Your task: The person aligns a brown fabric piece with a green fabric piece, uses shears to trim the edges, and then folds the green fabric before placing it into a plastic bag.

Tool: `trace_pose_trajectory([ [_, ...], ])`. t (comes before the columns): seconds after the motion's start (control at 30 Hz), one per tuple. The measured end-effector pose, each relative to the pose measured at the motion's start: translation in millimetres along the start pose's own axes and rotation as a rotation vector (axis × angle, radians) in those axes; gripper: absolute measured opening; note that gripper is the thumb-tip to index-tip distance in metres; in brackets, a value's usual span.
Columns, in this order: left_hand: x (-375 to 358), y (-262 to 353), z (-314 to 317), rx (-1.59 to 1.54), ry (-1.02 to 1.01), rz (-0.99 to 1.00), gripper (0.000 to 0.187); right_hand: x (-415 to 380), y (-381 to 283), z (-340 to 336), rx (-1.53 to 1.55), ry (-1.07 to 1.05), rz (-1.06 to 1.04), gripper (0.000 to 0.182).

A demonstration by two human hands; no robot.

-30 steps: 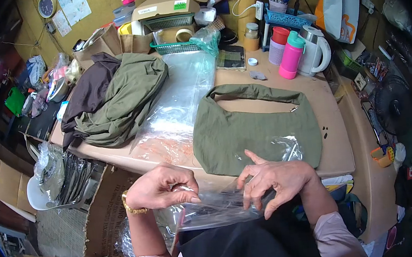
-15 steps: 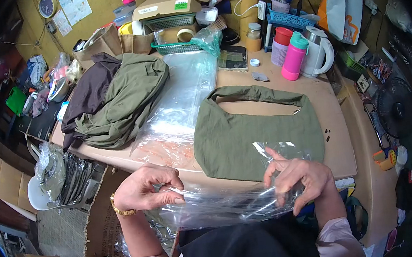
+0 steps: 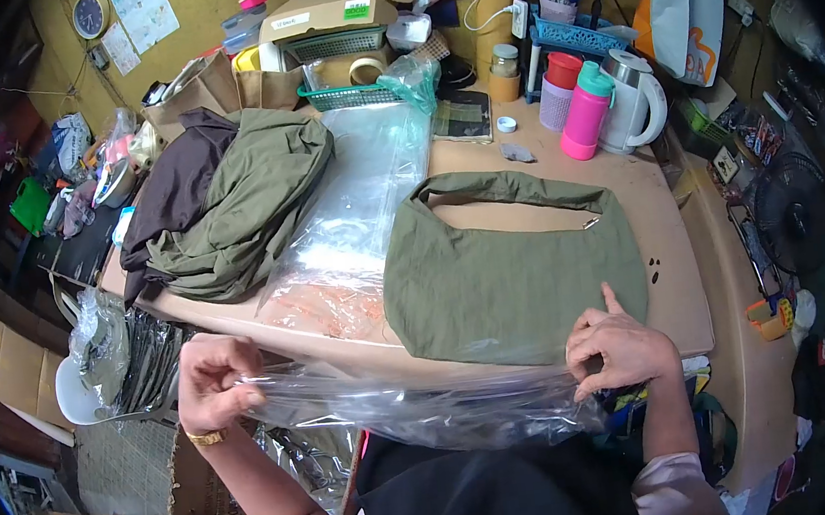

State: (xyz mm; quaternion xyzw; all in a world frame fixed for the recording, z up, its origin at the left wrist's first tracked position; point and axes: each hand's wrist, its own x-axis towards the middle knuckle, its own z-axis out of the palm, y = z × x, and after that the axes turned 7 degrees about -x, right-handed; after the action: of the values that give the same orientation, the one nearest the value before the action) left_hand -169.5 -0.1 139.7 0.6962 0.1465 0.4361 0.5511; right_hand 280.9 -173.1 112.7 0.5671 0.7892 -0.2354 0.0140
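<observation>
A clear plastic bag [image 3: 428, 402] is stretched between my two hands, in front of the table's near edge. My left hand [image 3: 219, 378] pinches its left end between thumb and fingers. At the other end, my right hand [image 3: 618, 344] grips the plastic with thumb and fingers, its index finger pointing out over the lower right of a green shoulder bag [image 3: 516, 287]. The green bag lies flat on the table [image 3: 666, 231], its strap looped toward the back. Flat clear plastic bags [image 3: 356, 193] lie in a stack left of it.
Green and dark fabric pieces [image 3: 235, 196] are heaped at the table's left. Behind stand green baskets [image 3: 350, 96], a pink bottle [image 3: 586, 113] and a kettle [image 3: 632, 99]. An open cardboard box [image 3: 202, 501] is below the table's near edge, and a fan [image 3: 792, 213] is at right.
My left hand has moved left and slightly down, and my right hand slightly right. The clear plastic bag is now stretched wider and no longer overlaps the green bag as much.
</observation>
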Motion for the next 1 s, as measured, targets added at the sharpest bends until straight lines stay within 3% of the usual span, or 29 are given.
trace_pose_trajectory([
  [0.17, -10, -12, -8, -0.120, 0.011, 0.072, 0.060, -11, 12, -5, 0.162, 0.105, -0.134, 0.035],
  [0.2, -11, -6, -12, -0.073, -0.089, -0.052, 0.056, -14, 18, -1, 0.164, 0.107, -0.134, 0.035],
  [0.27, 8, 6, 1, 0.209, -0.497, -0.365, 0.039, -15, 35, 7, 0.781, 0.862, -0.616, 0.037],
  [0.3, 9, -6, 8, 0.132, -0.592, -0.494, 0.033, -14, 42, 9, 0.781, 0.854, -0.620, 0.037],
  [0.33, 9, -25, 15, 0.051, -0.688, -0.625, 0.028, -13, 47, 13, 1.152, 0.859, -0.794, 0.037],
  [0.37, 2, -41, 26, -0.030, -0.524, -0.571, 0.020, -12, 50, 18, 1.528, 0.849, -0.961, 0.037],
  [0.4, -1, -62, 20, -0.001, -0.438, -0.325, 0.023, -11, 53, 23, 1.527, 0.856, -0.961, 0.037],
  [0.47, 4, -73, 36, -0.360, 0.361, -0.234, 0.029, -11, 43, 23, 1.215, 0.688, -0.252, 0.035],
  [0.5, 6, -80, 39, -0.364, 0.358, -0.232, 0.029, -8, 37, 17, 0.890, 0.345, -0.233, 0.032],
  [0.53, 9, -86, 40, -0.746, 0.305, -0.181, 0.031, 1, 16, 3, 0.556, 0.011, -0.208, 0.029],
  [0.57, 12, -89, 39, -1.124, 0.242, -0.122, 0.033, 8, 15, 13, 0.707, -0.106, -0.319, 0.030],
  [0.6, 14, -88, 39, -1.393, 0.081, -0.273, 0.032, 9, 17, 24, 0.707, -0.107, -0.320, 0.030],
  [0.63, 12, -87, 40, -1.392, 0.084, -0.272, 0.032, 10, 20, 35, 1.059, 0.434, -0.340, 0.033],
  [0.67, 7, -87, 43, -1.024, -0.107, -0.385, 0.029, 10, 26, 42, 1.371, 1.002, -0.336, 0.037],
  [0.7, 3, -87, 47, -0.647, -0.286, -0.482, 0.026, 5, 48, 39, 1.516, 1.089, -0.481, 0.042],
  [0.73, 1, -87, 48, -0.261, -0.456, -0.565, 0.024, 4, 49, 41, 1.517, 1.091, -0.479, 0.042],
  [0.8, 5, -89, 49, -0.023, -0.447, -0.799, 0.029, 2, 50, 43, 1.662, 0.640, -0.600, 0.046],
  [0.87, 0, -114, 31, -0.657, 0.237, -0.363, 0.034, -6, 37, 38, 0.917, 0.412, -0.273, 0.033],
  [0.9, 0, -111, 19, -0.870, 0.401, -0.290, 0.035, -3, 25, 31, 0.837, 0.170, -0.302, 0.027],
  [0.93, 2, -102, 20, -1.071, 0.382, -0.251, 0.035, 2, 16, 26, 0.748, -0.068, -0.331, 0.021],
  [0.97, 0, -111, 17, -1.185, 0.363, -0.307, 0.034, 4, 19, 33, 0.747, -0.067, -0.334, 0.021],
  [1.0, -6, -121, 16, -1.301, 0.347, -0.366, 0.033, 5, 25, 48, 1.026, 0.340, -0.319, 0.020],
])
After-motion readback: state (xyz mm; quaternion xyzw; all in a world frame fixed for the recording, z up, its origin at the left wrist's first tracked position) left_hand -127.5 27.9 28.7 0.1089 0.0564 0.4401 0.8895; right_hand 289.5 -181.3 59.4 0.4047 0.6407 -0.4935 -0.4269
